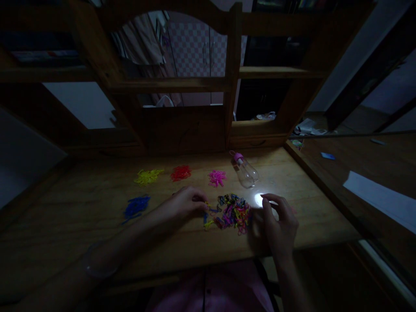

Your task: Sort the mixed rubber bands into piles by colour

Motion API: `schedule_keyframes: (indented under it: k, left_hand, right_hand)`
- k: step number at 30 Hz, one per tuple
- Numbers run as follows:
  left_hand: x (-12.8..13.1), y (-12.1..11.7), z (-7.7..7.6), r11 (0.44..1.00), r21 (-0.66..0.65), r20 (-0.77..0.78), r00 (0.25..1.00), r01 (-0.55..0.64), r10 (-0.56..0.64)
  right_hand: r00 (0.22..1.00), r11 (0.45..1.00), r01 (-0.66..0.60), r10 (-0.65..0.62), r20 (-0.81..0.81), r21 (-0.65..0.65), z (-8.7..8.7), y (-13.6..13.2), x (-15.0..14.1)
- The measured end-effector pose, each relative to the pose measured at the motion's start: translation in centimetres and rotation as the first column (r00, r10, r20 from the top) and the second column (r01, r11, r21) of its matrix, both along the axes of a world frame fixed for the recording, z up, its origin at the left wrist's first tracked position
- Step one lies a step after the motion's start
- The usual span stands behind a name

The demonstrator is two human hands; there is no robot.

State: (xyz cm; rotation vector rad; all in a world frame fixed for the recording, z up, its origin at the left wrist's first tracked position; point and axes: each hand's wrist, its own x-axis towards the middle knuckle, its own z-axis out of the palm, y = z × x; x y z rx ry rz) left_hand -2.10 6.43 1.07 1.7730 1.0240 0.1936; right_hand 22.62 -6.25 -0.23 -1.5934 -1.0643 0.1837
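While a wooden shelf unit (231, 65) rises along the far side, a broad wooden counter (81, 190) spreads in front of it, dimly lit save for one bright patch near the right hand (282, 221). Both hands are over the counter, well apart, with the mixed pile (236, 212) of small coloured bands between them. The left hand (188, 201) has its fingertips bunched at the pile's left edge, beside a few stray bands; whether they grip one I cannot tell. On the other side, thumb and index finger nearly meet, and any hold there is unclear too. Beyond the pile is a clear bottle (247, 174) with a pink cap. Smaller single-colour heaps follow: yellow heap (147, 177), blue heap (136, 206), red heap (181, 173) and, smallest, pink heap (217, 177).
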Motion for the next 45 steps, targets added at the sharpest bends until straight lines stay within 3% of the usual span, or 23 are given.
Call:
schedule_keyframes:
  k: [4, 9, 14, 20, 25, 28, 35, 40, 42, 45]
  left_hand:
    - [-0.1, -1.0, 1.2, 0.985, 0.163, -0.046, 0.998, 0.051, -0.044]
    - [-0.6, -4.7, 2.2, 0.916, 0.355, -0.188, 0.974, 0.185, -0.124]
    - [0.1, -7.6, 2.0, 0.922, 0.376, -0.261, 0.965, 0.096, 0.006]
    - [0.8, -7.6, 0.7, 0.899, 0.425, -0.301, 0.953, 0.103, 0.033]
    - [0.6, -7.5, -0.4, 0.821, 0.549, -0.312, 0.950, 0.156, 0.028]
    - [0.9, -7.8, 0.1, 0.802, 0.566, -0.345, 0.938, 0.191, 0.020]
    - [1.3, -8.3, 2.2, 0.838, 0.505, -0.352, 0.936, 0.206, -0.019]
    - [-1.1, -6.8, 3.5, 0.845, 0.519, -0.284, 0.959, 0.130, 0.026]
    - [-3.2, -4.8, 4.2, 0.837, 0.543, -0.256, 0.963, 0.075, 0.080]
    - [-7.3, -0.5, 5.0, 0.781, 0.624, -0.314, 0.910, -0.016, 0.270]
  right_hand:
    - [1.000, 1.000, 0.001, -0.001, -0.001, 0.006, -0.1, -0.1, 0.0]
    - [1.000, 1.000, 0.000, 0.000, 0.005, -0.003, -0.1, -0.1, 0.0]
    - [1.000, 1.000, 0.009, -0.009, -0.001, -0.004, -0.1, -0.1, 0.0]
    - [1.000, 1.000, 0.010, -0.010, 0.020, -0.008, 0.1, -0.1, -0.1]
    - [1.000, 1.000, 0.016, -0.016, 0.018, -0.011, 0.2, 0.0, -0.2]
    - [1.000, 1.000, 0.018, -0.018, 0.022, -0.010, 0.2, 0.0, -0.2]
    - [1.000, 1.000, 0.015, -0.015, 0.012, -0.020, 0.1, -0.1, -0.2]
    - [1.000, 1.000, 0.020, -0.020, 0.012, -0.012, 0.1, -0.1, -0.2]
    - [1.000, 1.000, 0.015, -0.015, 0.013, -0.018, 0.1, -0.1, -0.2]
    - [1.000, 1.000, 0.006, -0.006, 0.010, -0.027, 0.2, -0.1, -0.1]
